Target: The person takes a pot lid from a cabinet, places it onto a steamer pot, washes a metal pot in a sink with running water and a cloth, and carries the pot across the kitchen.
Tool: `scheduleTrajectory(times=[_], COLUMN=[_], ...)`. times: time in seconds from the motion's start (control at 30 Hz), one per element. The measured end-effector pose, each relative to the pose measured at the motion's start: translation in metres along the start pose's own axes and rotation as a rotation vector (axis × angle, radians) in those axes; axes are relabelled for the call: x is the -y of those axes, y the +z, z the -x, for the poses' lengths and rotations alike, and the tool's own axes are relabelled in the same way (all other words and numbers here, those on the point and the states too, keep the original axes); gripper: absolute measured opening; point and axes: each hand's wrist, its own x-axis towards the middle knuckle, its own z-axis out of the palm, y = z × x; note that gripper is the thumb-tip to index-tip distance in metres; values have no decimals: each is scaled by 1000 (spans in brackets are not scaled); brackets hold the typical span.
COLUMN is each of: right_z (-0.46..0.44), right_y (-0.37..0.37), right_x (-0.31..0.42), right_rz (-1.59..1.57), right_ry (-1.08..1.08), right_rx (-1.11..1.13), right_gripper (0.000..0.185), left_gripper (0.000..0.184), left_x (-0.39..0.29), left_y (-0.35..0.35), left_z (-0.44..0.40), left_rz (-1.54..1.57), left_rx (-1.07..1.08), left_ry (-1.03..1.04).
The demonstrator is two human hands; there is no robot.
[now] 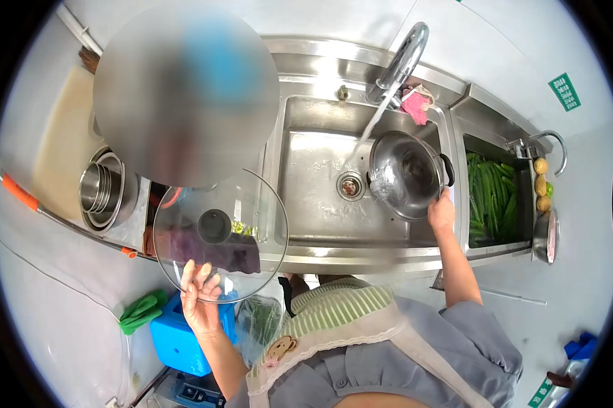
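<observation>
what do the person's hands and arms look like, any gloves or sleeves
The left hand and right hand are bare, with no gloves, and the forearms are uncovered. A loose grey sleeve ends near the right elbow. A cream apron with green stripes and a bear patch is worn on top.

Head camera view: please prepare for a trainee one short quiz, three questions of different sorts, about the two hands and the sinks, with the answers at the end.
1. Which hand holds the glass lid, and what does the other hand hold?
2. True or false: water is running from the tap over the large sink.
3. What lies in the narrower sink beside it? A) cups B) long green vegetables C) loaves

Key:
1. The left hand; the right hand holds the metal pan.
2. True.
3. B
</observation>
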Motion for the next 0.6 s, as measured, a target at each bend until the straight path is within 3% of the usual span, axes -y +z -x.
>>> scheduleTrajectory(times=[0.23,0.43,0.6], right_z=[29,50,55], right_y=[-38,-46,-47], right_x=[-22,-43,-52], right_rz=[-2,-17,-65], right_ry=[49,-59,-51], right_rx=[-197,-404,-419], right_gripper=[43,54,53], left_gripper=[55,54,54], left_x=[-5,-4,0], left_y=[5,19,23], left_z=[-21,-35,-41], left_rz=[-51,-34,-9], left_rx=[49,89,111], left_ry=[-39,-100,-130])
